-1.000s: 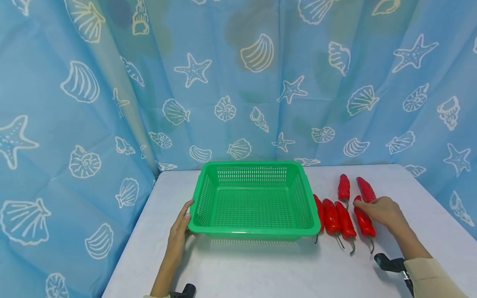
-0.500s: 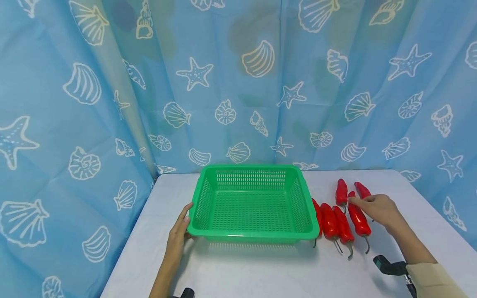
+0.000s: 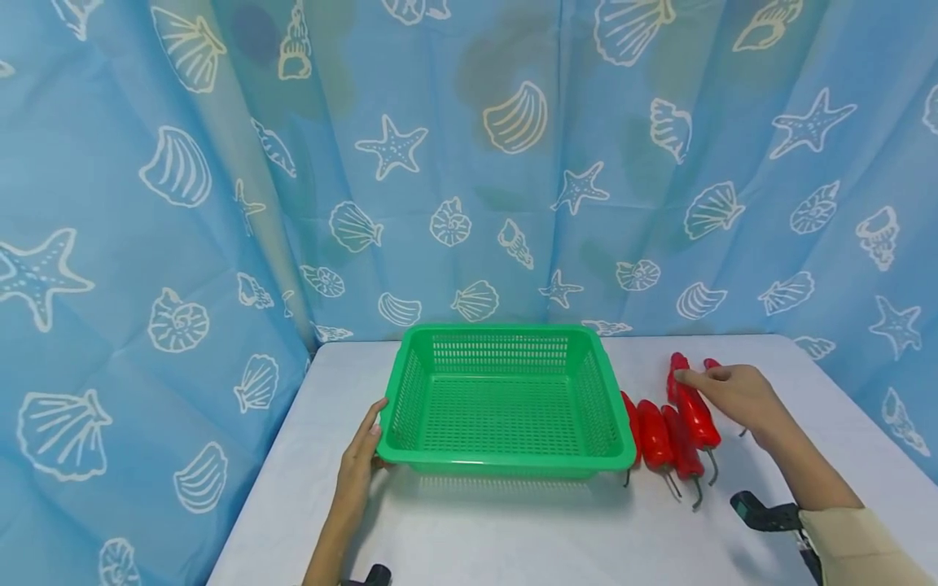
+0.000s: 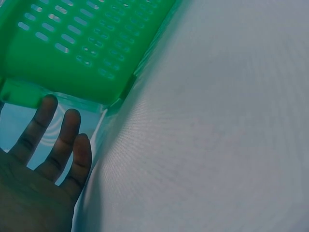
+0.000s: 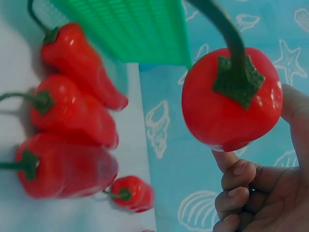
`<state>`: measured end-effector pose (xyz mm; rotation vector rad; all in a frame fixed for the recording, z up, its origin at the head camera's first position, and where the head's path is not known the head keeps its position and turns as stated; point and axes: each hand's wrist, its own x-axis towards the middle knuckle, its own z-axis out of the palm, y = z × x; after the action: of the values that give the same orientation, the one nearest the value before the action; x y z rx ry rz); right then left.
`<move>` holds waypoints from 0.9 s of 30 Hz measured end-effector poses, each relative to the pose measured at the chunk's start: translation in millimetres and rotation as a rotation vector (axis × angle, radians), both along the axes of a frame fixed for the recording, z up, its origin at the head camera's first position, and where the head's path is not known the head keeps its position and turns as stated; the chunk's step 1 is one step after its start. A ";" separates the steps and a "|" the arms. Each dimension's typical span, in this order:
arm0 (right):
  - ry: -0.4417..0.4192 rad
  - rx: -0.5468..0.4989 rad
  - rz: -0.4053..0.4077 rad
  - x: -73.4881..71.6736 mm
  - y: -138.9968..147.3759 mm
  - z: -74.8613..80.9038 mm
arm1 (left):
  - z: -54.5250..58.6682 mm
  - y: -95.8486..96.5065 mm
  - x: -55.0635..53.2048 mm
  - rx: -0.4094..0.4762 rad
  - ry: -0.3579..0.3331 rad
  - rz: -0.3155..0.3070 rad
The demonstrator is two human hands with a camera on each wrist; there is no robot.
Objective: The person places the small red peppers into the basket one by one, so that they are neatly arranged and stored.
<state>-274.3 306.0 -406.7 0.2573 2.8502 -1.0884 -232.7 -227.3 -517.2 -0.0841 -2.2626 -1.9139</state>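
Note:
My right hand pinches a red chili pepper by its pointed end. In the right wrist view that pepper hangs raised, with its green stem toward the camera and the fingers behind it. My left hand touches the left side of a green plastic basket near its front corner. In the left wrist view, three fairly straight fingers show below the basket wall; the thumb is hidden.
Three red peppers lie side by side along the basket's right side. Further back lie another pepper and one mostly hidden behind my right hand. The white table meets a blue shell-patterned curtain.
My right hand has lifted the pepper and carried it left, over the other peppers toward the basket. The left hand has stayed at the basket; the head view has shifted slightly.

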 end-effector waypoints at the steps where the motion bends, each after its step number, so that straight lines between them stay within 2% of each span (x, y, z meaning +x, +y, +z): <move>1: 0.003 -0.002 0.004 -0.1 -2.3 2.6 | -0.5 0.2 -0.2 0.001 0.003 -0.001; 10: 0.002 -0.016 0.044 -2.4 -22.5 20.8 | 2.4 1.3 0.4 0.001 0.006 -0.006; 17: 0.045 -0.057 0.095 -4.5 -44.7 25.4 | 33.2 6.9 18.2 0.003 -0.028 -0.025; 21: 0.063 -0.054 0.111 -5.4 -56.6 28.6 | 36.3 8.3 20.0 0.001 -0.019 -0.024; 27: 0.044 -0.073 0.111 -7.4 -67.3 30.6 | 38.3 11.1 20.2 -0.010 -0.027 -0.021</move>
<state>-281.7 238.7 -376.1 0.0707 2.8166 -1.1865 -212.5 -216.2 -478.8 -0.0848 -2.2973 -1.9259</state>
